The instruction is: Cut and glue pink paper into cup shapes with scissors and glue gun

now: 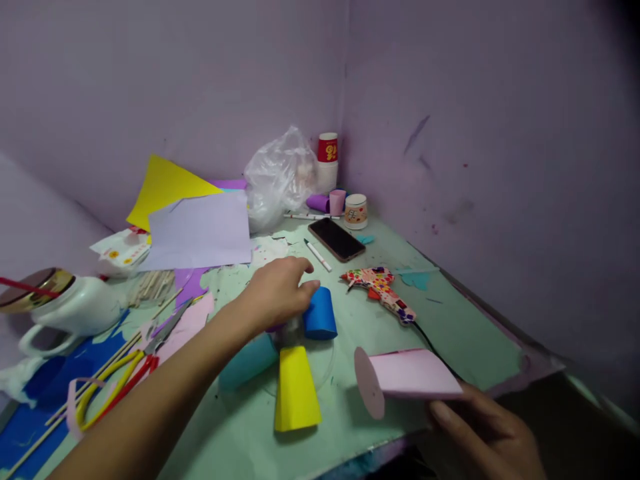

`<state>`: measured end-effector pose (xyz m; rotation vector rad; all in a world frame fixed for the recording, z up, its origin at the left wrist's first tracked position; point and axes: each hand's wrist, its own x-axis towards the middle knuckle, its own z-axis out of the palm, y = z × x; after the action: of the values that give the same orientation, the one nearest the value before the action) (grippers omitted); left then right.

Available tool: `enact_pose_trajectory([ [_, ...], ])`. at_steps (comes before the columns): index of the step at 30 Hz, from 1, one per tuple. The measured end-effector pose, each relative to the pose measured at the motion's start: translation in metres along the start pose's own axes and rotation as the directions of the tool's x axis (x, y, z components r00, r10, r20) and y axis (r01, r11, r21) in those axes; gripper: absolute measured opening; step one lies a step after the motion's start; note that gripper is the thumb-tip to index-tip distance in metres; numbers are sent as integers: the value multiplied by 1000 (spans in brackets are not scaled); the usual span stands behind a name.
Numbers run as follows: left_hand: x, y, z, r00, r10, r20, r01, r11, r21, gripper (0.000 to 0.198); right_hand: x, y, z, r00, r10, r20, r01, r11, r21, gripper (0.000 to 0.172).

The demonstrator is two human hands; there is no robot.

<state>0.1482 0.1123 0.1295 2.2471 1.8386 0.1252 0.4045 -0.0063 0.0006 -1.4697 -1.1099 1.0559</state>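
My left hand [278, 292] reaches across the green table [450, 327] with its fingers curled over the top of a blue paper cup [320, 313] lying on its side. A yellow paper cone [296, 390] and a teal paper tube [247, 362] lie just under that arm. My right hand [483, 433], at the near right edge, grips a pink paper cup [407, 377] with a round pink end, held on its side.
A patterned glue gun [383, 288], a phone [337, 239] and a pen [318, 255] lie beyond the cups. Paper sheets [200, 230], a plastic bag [280, 177] and stacked cups [327, 160] fill the back corner. Scissors [115, 383] and a white teapot [65, 307] sit left.
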Motion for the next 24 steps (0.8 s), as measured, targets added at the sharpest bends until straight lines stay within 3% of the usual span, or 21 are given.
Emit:
enact_pose_trajectory([
  [3, 36, 11, 10, 984, -17, 175, 6, 998, 64, 37, 0, -7, 4, 999, -9, -48, 10, 1000, 17, 22],
  [6, 54, 13, 18, 934, -30, 355, -14, 993, 120, 34, 7, -6, -1, 1000, -11, 19, 11, 1000, -12, 21],
  [9, 62, 14, 21, 883, -5, 470, -63, 990, 129, 31, 14, 1, -9, 992, -49, 118, 56, 997, -59, 19],
  [15, 72, 16, 15, 832, 128, 540, -185, 981, 53, 30, 19, -1, -4, 971, -91, 222, 121, 985, -124, 18],
  [20, 77, 16, 14, 814, 209, 542, -252, 968, 5, 30, 21, -23, 28, 960, -62, 273, 98, 988, -120, 20],
  [24, 77, 14, 17, 819, 242, 520, -277, 961, -11, 30, 20, -25, 50, 946, -5, 324, 26, 998, -62, 22],
])
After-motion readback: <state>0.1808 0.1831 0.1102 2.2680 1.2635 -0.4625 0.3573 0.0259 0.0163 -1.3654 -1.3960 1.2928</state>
